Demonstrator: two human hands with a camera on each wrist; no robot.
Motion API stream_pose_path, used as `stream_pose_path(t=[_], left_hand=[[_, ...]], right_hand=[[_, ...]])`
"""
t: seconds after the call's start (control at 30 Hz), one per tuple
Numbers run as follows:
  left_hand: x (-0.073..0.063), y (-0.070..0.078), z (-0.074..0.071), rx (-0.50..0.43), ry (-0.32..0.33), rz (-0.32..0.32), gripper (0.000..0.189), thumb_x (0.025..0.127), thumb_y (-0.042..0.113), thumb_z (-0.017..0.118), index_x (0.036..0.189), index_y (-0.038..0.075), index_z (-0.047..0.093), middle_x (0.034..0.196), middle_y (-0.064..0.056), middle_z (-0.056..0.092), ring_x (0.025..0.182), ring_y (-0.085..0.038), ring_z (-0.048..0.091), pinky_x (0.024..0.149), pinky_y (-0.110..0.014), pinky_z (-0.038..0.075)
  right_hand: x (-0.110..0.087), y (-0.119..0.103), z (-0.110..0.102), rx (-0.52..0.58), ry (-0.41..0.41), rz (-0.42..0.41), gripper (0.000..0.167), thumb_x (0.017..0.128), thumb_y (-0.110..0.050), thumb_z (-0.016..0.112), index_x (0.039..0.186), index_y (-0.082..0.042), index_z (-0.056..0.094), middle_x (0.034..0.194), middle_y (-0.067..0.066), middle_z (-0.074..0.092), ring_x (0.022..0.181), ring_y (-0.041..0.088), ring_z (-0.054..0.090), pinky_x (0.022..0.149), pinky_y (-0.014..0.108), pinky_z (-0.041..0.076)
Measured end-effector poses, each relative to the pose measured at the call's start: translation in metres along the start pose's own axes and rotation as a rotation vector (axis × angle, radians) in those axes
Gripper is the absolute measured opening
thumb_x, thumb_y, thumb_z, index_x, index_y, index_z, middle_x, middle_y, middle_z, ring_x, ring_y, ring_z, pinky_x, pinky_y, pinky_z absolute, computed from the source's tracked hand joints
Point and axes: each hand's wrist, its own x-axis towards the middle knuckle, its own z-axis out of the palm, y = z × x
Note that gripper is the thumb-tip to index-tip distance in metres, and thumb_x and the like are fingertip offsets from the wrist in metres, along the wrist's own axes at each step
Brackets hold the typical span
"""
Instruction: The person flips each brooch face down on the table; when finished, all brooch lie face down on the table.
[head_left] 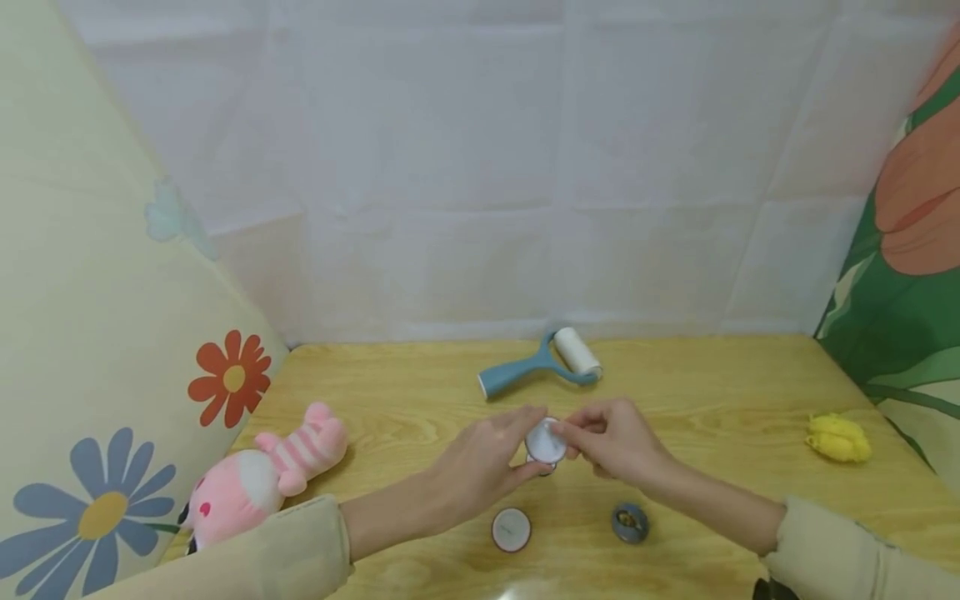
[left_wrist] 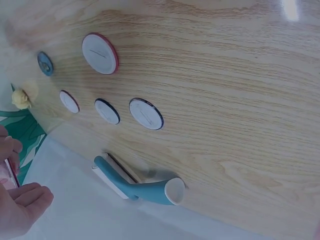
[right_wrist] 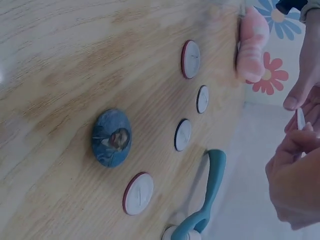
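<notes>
My left hand (head_left: 487,454) holds a round pin badge (head_left: 545,443) by its rim, between thumb and fingers, with its white back facing up. From the other side my right hand (head_left: 618,442) pinches at that back with thumb and forefinger. Edge-on, the badge (right_wrist: 300,119) shows between the two hands in the right wrist view. On the tabletop below lie more badges: a red-rimmed one (head_left: 512,530) with its pin side up, and a blue one (head_left: 630,523) with its picture up. Further pin-side-up badges (left_wrist: 107,111), hidden behind the hands in the head view, appear in the left wrist view.
Beyond the hands lies a blue-handled lint roller (head_left: 540,362) with a white roll. A pink striped plush toy (head_left: 277,467) rests at the left edge of the wooden table (head_left: 405,375). Toward the right edge is a small yellow object (head_left: 838,438). A white cloth (head_left: 450,167) hangs behind.
</notes>
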Motion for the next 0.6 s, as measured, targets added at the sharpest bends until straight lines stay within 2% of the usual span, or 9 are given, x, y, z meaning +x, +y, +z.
stream_pose_path(t=[0.03, 0.1, 0.2, 0.27, 0.33, 0.43, 0.5, 0.6], left_hand=[[0.0, 0.0, 0.0, -0.011, -0.015, -0.013, 0.054, 0.082, 0.021, 0.08, 0.123, -0.004, 0.056, 0.115, -0.013, 0.067, 0.096, -0.019, 0.068, 0.075, -0.02, 0.056], [0.0, 0.001, -0.001, -0.031, -0.04, -0.037, 0.051, 0.082, 0.021, 0.079, 0.121, -0.004, 0.057, 0.107, -0.011, 0.07, 0.085, -0.014, 0.068, 0.067, -0.014, 0.054], [-0.001, 0.001, 0.0, -0.052, -0.077, -0.073, 0.048, 0.082, 0.02, 0.079, 0.118, -0.003, 0.059, 0.097, -0.008, 0.072, 0.072, -0.007, 0.064, 0.058, -0.009, 0.048], [-0.002, 0.002, 0.001, -0.068, -0.103, -0.104, 0.044, 0.082, 0.02, 0.079, 0.116, -0.002, 0.06, 0.093, -0.007, 0.072, 0.067, -0.003, 0.06, 0.054, -0.007, 0.044], [-0.003, 0.003, 0.004, -0.084, -0.132, -0.141, 0.041, 0.082, 0.019, 0.079, 0.114, 0.001, 0.061, 0.092, -0.005, 0.072, 0.065, 0.0, 0.057, 0.053, -0.006, 0.043], [-0.006, 0.003, 0.01, -0.094, -0.164, -0.178, 0.039, 0.083, 0.019, 0.078, 0.114, 0.002, 0.06, 0.088, -0.004, 0.072, 0.062, 0.002, 0.056, 0.052, -0.006, 0.042], [-0.008, 0.002, 0.015, -0.094, -0.181, -0.186, 0.041, 0.083, 0.017, 0.077, 0.116, 0.0, 0.059, 0.09, -0.005, 0.071, 0.066, 0.0, 0.06, 0.053, -0.006, 0.044], [-0.013, 0.003, 0.025, -0.098, -0.206, -0.177, 0.045, 0.084, 0.016, 0.075, 0.121, -0.005, 0.057, 0.096, -0.009, 0.071, 0.08, -0.006, 0.066, 0.061, -0.005, 0.047]], right_hand=[[0.0, 0.002, -0.001, -0.002, -0.015, -0.014, 0.028, 0.091, -0.03, 0.07, 0.089, -0.002, 0.072, 0.065, 0.004, 0.065, 0.039, 0.005, 0.033, 0.036, 0.016, 0.027], [0.001, 0.006, -0.002, -0.084, -0.037, -0.124, 0.023, 0.092, -0.025, 0.07, 0.091, -0.003, 0.072, 0.066, 0.002, 0.065, 0.042, 0.004, 0.038, 0.037, 0.016, 0.03], [0.003, 0.012, -0.004, -0.312, -0.042, -0.417, 0.016, 0.091, -0.017, 0.071, 0.097, -0.003, 0.073, 0.073, -0.001, 0.068, 0.05, 0.001, 0.049, 0.042, 0.016, 0.04], [0.005, 0.016, -0.004, -0.444, -0.035, -0.608, 0.021, 0.088, -0.015, 0.073, 0.104, -0.002, 0.072, 0.079, -0.001, 0.07, 0.058, 0.0, 0.054, 0.048, 0.014, 0.046], [0.005, 0.021, -0.005, -0.522, -0.052, -0.737, 0.032, 0.085, -0.015, 0.076, 0.111, 0.001, 0.069, 0.085, 0.001, 0.07, 0.06, -0.001, 0.054, 0.05, 0.011, 0.047], [0.004, 0.027, -0.005, -0.593, -0.07, -0.837, 0.043, 0.079, -0.016, 0.08, 0.115, 0.003, 0.066, 0.085, 0.002, 0.069, 0.06, -0.003, 0.051, 0.05, 0.007, 0.042], [0.004, 0.032, -0.004, -0.634, -0.068, -0.876, 0.045, 0.077, -0.017, 0.081, 0.114, 0.004, 0.066, 0.085, 0.002, 0.068, 0.06, -0.003, 0.049, 0.05, 0.006, 0.04], [0.0, 0.038, -0.003, -0.669, -0.093, -0.847, 0.044, 0.078, -0.017, 0.08, 0.114, 0.004, 0.066, 0.086, 0.002, 0.068, 0.067, 0.001, 0.055, 0.055, 0.008, 0.044]])
